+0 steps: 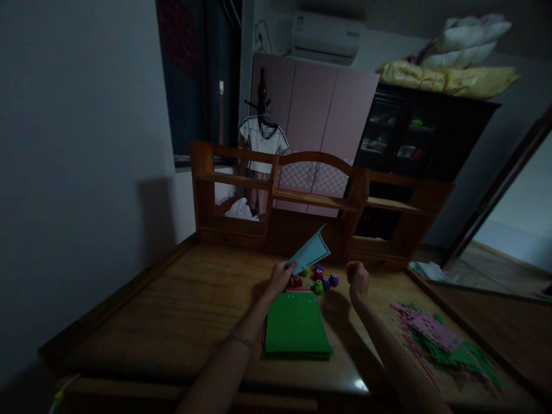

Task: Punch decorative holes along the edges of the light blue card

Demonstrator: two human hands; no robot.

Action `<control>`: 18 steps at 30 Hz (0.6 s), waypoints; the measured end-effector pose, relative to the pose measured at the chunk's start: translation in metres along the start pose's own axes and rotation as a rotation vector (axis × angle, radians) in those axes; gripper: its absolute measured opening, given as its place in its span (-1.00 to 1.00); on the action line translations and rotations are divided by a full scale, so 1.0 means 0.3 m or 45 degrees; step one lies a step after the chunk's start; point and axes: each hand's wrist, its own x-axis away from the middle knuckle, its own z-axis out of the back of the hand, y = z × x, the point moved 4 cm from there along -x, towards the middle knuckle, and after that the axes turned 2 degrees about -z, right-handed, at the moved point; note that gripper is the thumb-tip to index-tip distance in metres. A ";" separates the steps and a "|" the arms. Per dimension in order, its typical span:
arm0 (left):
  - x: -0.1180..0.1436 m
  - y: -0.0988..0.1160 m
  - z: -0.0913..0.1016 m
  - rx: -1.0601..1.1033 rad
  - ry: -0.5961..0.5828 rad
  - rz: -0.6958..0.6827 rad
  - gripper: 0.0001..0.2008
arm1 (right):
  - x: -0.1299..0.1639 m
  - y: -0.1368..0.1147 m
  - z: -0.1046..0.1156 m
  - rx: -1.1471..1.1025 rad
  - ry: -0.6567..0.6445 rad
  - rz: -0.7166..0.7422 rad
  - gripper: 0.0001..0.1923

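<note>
My left hand (pixel 281 277) grips a light blue paper sheet (pixel 311 252) with a punched, scalloped edge and lifts it above the wooden table (pixel 172 299). My right hand (pixel 357 277) hovers as a closed fist to the right of the sheet; I cannot tell whether anything is inside it. Between the hands lie several small round craft punches (pixel 321 280) in red, green and purple. Just in front of them rests a stack of coloured paper with a green sheet (pixel 296 328) on top.
A pile of pink and green paper scraps (pixel 435 339) covers the table's right side. A wooden shelf unit (pixel 310 198) stands along the table's far edge. Behind it are a pink wardrobe, a dark cabinet and hanging clothes. A wall closes the left side.
</note>
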 end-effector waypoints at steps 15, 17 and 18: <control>-0.003 -0.022 -0.010 -0.007 0.045 0.060 -0.43 | 0.060 0.071 0.004 0.443 -0.269 0.205 -0.53; -0.002 -0.022 -0.011 -0.021 0.034 0.055 -0.43 | 0.066 0.075 -0.005 0.445 -0.312 0.243 -0.53; -0.002 -0.023 -0.011 -0.031 0.026 0.052 -0.43 | 0.067 0.078 -0.007 0.449 -0.322 0.261 -0.53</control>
